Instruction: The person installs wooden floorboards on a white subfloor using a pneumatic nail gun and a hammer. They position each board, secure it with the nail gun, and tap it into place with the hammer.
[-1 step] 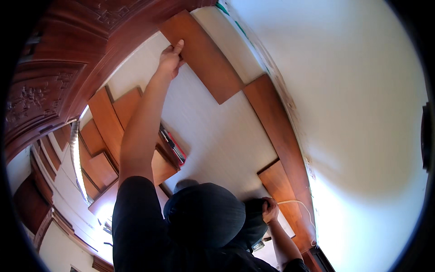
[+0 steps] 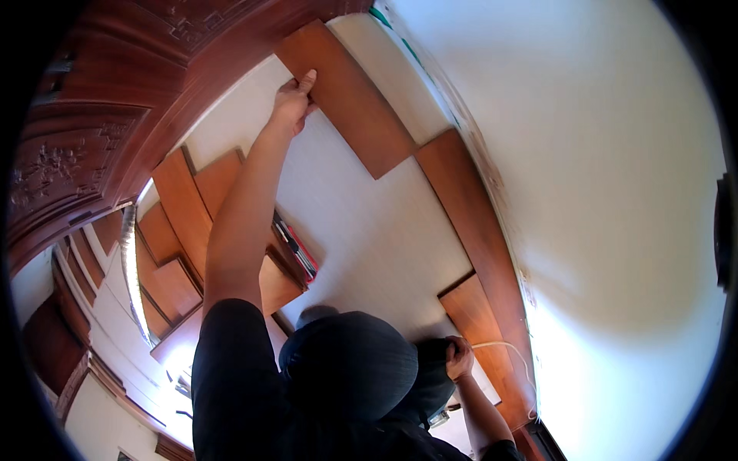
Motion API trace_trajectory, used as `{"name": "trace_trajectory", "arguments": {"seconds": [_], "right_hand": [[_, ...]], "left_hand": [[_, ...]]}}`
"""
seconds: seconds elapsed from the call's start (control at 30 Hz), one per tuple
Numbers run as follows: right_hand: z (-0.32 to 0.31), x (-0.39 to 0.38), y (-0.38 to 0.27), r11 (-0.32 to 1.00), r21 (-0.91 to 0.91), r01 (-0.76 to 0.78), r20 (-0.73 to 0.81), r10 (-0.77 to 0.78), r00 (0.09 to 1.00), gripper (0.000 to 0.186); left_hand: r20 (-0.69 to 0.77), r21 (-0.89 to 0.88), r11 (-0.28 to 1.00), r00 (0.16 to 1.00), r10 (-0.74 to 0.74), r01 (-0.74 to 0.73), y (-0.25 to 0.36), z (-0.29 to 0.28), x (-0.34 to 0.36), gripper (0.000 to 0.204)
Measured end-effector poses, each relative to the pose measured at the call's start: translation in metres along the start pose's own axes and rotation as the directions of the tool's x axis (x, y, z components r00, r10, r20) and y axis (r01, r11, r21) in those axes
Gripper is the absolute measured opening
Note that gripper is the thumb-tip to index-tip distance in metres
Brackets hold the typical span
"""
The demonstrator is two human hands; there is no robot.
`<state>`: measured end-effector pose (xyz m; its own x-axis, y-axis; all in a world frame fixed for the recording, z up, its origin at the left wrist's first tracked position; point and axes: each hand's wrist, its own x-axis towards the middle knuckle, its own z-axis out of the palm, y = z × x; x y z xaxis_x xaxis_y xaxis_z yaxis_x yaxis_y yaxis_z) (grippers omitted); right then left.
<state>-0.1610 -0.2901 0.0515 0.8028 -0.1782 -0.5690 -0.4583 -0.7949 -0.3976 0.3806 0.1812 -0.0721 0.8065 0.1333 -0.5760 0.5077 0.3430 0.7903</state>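
My left arm stretches far forward, and my left hand (image 2: pixel 294 106) grips the left edge of a brown wooden floor plank (image 2: pixel 347 100), thumb on top and fingers at its side. The plank lies at a slant, one corner close to the end of a second plank (image 2: pixel 460 192) that runs along the wall. Beside my bent knee (image 2: pixel 350 365), my right hand (image 2: pixel 460 358) is closed with its fingers curled; whatever may be in it is hidden. A shorter plank (image 2: pixel 478 315) lies just ahead of that hand, against the wall-side row.
Loose planks (image 2: pixel 183 192) are piled on the left, partly behind my arm. Red and black slim tools (image 2: pixel 296 247) lie by the pile. A carved dark wooden cabinet (image 2: pixel 84 138) borders the far left, a white wall (image 2: pixel 600 192) the right. A pale cable (image 2: pixel 511 346) curves near my right hand.
The view has shifted very slightly. My left hand stays on the plank's edge, and neither the plank nor my right hand has visibly moved.
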Motion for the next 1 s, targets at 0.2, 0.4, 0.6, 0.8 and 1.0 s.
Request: {"name": "trace_trajectory", "arguments": {"seconds": [0.2,0.4,0.6,0.8,1.0], "right_hand": [[0.001,-0.002,-0.001,0.999,-0.044,-0.020,-0.012,0.020,1.000,0.022],[0.005,0.045,-0.039,0.994,0.024,0.107,-0.049,-0.106,0.993,0.025],[0.002,0.224,-0.192,0.925,-0.172,0.339,-0.282,-0.376,0.882,0.067],[0.009,0.326,-0.320,0.931,-0.269,0.249,-0.301,-0.326,0.896,0.112],[0.028,0.338,-0.313,0.916,-0.320,0.242,-0.309,-0.342,0.887,0.135]], "left_hand": [[0.023,0.778,0.625,0.992,-0.122,0.059,0.043,-0.004,-0.002,0.071],[0.103,0.945,0.315,0.993,-0.055,-0.081,0.043,-0.005,0.014,0.074],[0.077,0.860,0.509,0.995,-0.069,-0.031,0.040,-0.003,0.015,0.061],[0.109,0.750,0.657,0.994,-0.014,-0.073,0.039,-0.007,0.007,0.069],[0.066,0.741,0.669,0.998,0.012,-0.057,0.032,0.000,0.008,0.067]]}}
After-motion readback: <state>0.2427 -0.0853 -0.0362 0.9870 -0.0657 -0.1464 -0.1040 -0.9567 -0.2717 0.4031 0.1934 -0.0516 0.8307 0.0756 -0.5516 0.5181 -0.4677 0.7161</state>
